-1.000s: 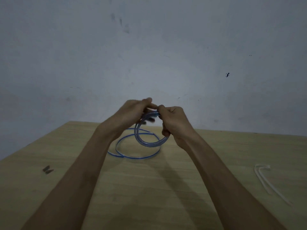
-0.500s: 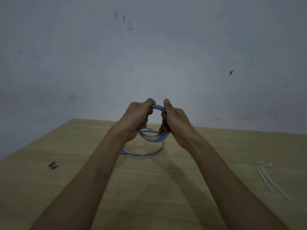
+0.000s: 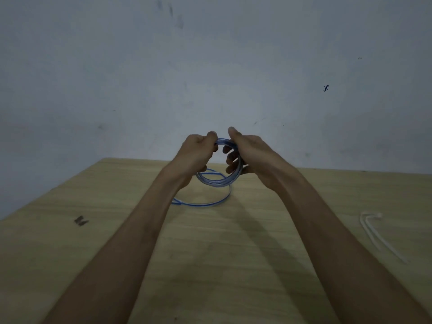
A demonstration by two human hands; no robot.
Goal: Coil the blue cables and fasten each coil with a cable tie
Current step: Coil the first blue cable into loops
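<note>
On the table, a small dark mark lies at far left. We hold the blue cable coil raised above the table's far half. The left grip pinches its top. Below it, the loose tail lies looped on the table. The right grip curls round the coil's right side. White cable ties lie untouched at far right. We judge coiling nearly complete and fastening not yet begun.

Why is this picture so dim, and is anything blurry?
Head view: weak light, no glare; soft shadows lie across the table; the blue coil gripped by the left hand and right hand is slightly smeared; the cable ties look soft.
</note>
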